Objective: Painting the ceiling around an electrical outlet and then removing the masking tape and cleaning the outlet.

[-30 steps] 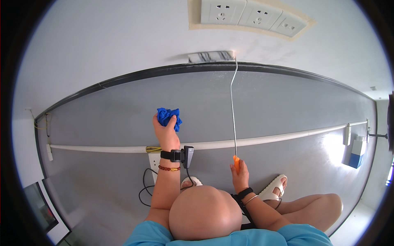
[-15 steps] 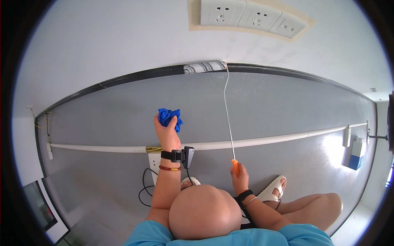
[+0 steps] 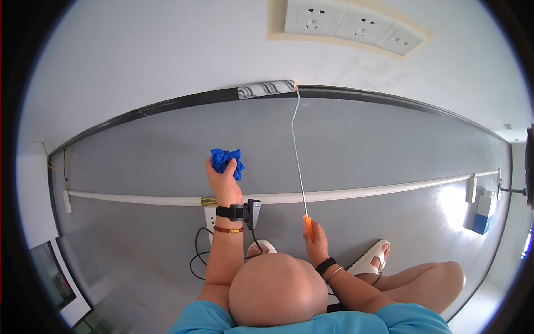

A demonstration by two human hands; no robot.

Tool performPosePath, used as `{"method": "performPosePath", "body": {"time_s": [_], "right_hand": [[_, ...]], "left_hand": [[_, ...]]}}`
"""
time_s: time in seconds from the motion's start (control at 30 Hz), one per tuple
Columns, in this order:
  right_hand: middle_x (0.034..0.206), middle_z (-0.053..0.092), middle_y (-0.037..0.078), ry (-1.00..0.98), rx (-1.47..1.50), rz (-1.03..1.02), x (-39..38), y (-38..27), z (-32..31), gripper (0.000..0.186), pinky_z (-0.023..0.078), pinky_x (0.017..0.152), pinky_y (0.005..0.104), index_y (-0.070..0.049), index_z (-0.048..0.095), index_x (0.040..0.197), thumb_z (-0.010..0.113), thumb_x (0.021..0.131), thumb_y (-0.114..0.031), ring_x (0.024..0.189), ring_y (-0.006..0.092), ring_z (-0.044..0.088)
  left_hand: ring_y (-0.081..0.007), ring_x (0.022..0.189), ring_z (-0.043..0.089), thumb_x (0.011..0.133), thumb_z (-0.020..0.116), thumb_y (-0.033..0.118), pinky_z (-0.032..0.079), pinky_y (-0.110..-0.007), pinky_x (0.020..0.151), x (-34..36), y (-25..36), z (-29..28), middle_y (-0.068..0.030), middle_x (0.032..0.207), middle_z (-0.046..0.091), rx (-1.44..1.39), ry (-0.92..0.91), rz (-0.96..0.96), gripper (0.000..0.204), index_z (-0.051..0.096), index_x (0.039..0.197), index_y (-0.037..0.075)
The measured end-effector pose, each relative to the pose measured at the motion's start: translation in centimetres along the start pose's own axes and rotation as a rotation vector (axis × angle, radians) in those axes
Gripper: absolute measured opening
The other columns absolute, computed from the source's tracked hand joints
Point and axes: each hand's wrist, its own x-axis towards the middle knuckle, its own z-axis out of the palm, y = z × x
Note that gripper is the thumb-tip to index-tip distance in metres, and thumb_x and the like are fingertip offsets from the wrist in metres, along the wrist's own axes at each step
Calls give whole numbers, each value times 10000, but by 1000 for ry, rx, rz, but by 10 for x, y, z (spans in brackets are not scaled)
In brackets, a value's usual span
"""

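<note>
Held up above the grey floor, my left hand [image 3: 223,177] grips a crumpled blue cloth [image 3: 227,162]. My right hand [image 3: 317,243] is closed around the orange handle of a paint roller [image 3: 296,147]. Its long, thin metal rod stretches away from me to the wall. At the far end, the striped grey-and-white roller sleeve [image 3: 267,89] lies along the black baseboard [image 3: 189,102], where floor meets wall. The sleeve covers part of that black strip.
White wall sockets [image 3: 356,25] edged with tape sit above the baseboard. A white cable channel [image 3: 361,195] crosses the floor. A power strip [image 3: 211,216] with a black cable lies by my left forearm. A blue-and-white box [image 3: 485,211] stands at right.
The paint roller and my right hand have shifted left, with the sleeve sliding left along the baseboard. My left hand keeps the blue cloth at nearly the same place.
</note>
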Motion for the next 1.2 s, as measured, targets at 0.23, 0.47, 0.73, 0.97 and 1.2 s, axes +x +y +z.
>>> {"method": "performPosePath", "body": {"time_s": [0.23,0.47,0.73,0.97,1.2], "right_hand": [[1007,584,178,51,35,-50,-1,-5,1,353,477,789,397,-6,504,1178,587,933,-246,897,345,578],[953,568,152,50,54,-108,1,-15,1,356,478,771,370,-3,477,1190,590,935,-223,851,305,572],[1010,548,193,53,154,-96,18,-33,-7,325,455,813,414,-3,476,1187,583,926,-164,932,374,542],[1032,550,204,63,115,-82,28,-29,-7,322,456,815,421,4,474,1180,577,927,-167,949,388,540],[1049,550,215,14,61,-43,23,-3,-2,331,457,823,430,7,469,1183,578,928,-173,958,399,537]], "left_hand": [[-132,893,563,813,662,-29,480,-277,763,3,-5,-1,-37,1026,562,-23,25,9,464,453,1224,19],[-125,879,562,810,663,-34,483,-274,751,4,-3,-1,-34,1014,562,-15,18,7,443,462,1201,19],[-126,867,567,805,671,-29,486,-271,735,3,0,-2,-36,1016,563,-18,24,11,442,465,1194,22],[-126,865,569,804,671,-26,487,-274,727,4,-1,-2,-38,1022,569,-23,13,41,450,465,1201,24],[-127,862,569,809,666,-17,484,-273,708,-1,5,1,-43,1018,571,20,50,28,440,464,1198,17]]}}
